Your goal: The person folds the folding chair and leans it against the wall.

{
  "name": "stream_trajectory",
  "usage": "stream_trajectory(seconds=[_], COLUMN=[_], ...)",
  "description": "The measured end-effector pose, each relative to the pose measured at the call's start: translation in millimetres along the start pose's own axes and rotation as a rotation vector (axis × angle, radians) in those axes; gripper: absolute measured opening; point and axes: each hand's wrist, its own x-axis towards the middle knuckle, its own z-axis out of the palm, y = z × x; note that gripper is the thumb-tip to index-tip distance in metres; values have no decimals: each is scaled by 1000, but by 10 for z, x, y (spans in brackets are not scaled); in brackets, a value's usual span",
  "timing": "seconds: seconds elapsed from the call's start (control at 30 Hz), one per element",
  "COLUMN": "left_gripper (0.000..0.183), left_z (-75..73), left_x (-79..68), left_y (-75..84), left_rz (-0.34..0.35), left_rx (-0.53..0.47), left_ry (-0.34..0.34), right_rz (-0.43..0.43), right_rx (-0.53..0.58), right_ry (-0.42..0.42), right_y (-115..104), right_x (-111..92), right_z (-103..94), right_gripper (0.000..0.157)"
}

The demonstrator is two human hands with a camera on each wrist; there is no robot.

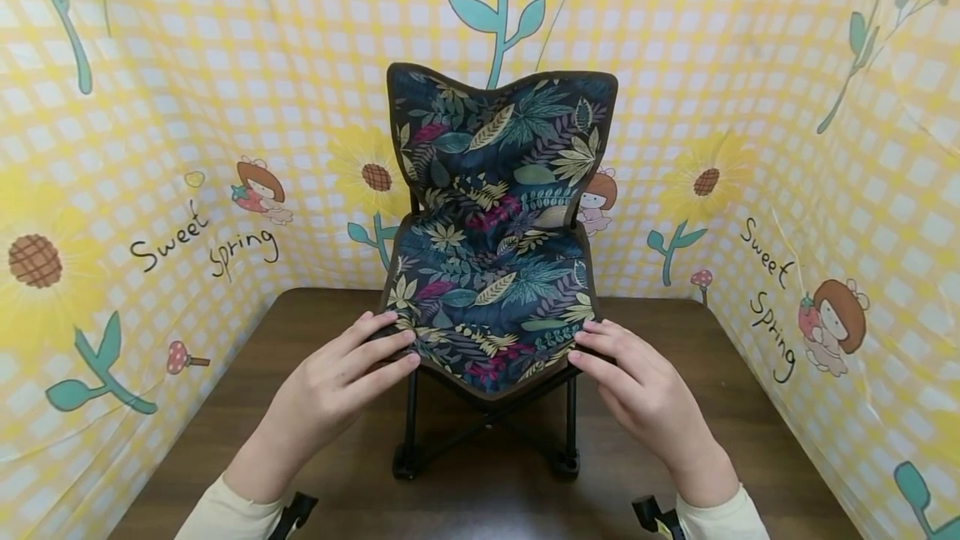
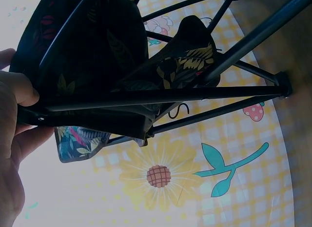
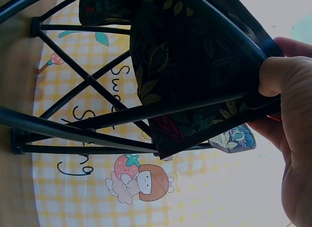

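A small folding camp chair (image 1: 495,273) with dark leaf-print fabric and black tubular legs stands unfolded on the brown table. My left hand (image 1: 337,382) holds the seat's front left corner, fingers over the fabric. In the left wrist view its thumb (image 2: 22,88) presses near the end of a tube from below. At the front right corner, my right hand (image 1: 652,390) grips the seat the same way. Its thumb (image 3: 273,75) shows under the corner in the right wrist view, with fingers on the other side. The crossed legs (image 1: 487,422) are spread beneath the seat.
The brown wooden table (image 1: 262,407) extends on both sides of the chair. Yellow checked cloth walls (image 1: 315,48) with flower and cartoon prints enclose it at the back, left and right. Black straps with mounts (image 1: 300,511) sit at the wrists.
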Motion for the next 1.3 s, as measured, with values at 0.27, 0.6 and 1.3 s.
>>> stream_trajectory(seconds=[0.27,0.6,1.3], left_gripper=[33,34,34], left_z=[-20,-20,-38], left_x=[30,54,125], left_y=[-3,-1,-4], left_rz=[-3,-8,2], left_rx=[7,12,9], left_ry=[-3,-13,-22], right_rz=[-16,-26,-11], right_rx=[0,-5,1], right_ry=[8,9,0], right_y=[16,17,-23], right_x=[65,115,153], right_z=[5,-4,-16], right_gripper=[28,26,27])
